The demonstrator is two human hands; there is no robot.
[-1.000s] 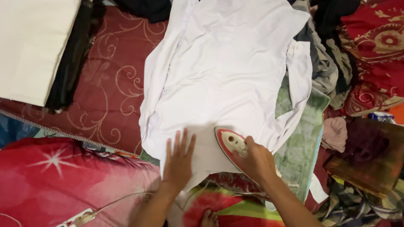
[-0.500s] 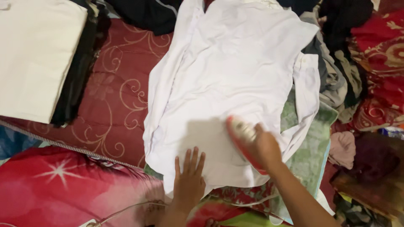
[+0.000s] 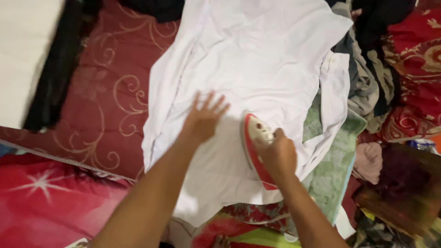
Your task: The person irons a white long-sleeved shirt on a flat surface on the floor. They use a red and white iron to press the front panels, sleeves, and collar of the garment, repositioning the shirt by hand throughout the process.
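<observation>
Shirt [image 3: 257, 59]: plain white. Iron [image 3: 257, 147]: red rim, cream top. Towel [image 3: 333, 172] under shirt: mottled green. Bedcover [image 3: 105, 82]: maroon with pale scrollwork. Pillow [image 3: 50, 202]: red-pink with white starburst. Folded cloth [image 3: 23, 50], upper left: cream. Garment [image 3: 55, 73] beside it: black.

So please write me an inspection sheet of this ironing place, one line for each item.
Surface: maroon quilt with cream scroll pattern; green towel under the shirt's right side.
Job's things: white cotton shirt spread flat; red and cream clothes iron on it.
Clutter: mixed clothes pile at right; cream folded fabric at left.
Grippers: left hand flat on shirt, fingers spread; right hand grips iron.
Cables: nothing seen.
Surroundings: red star-print cloth in front.
</observation>
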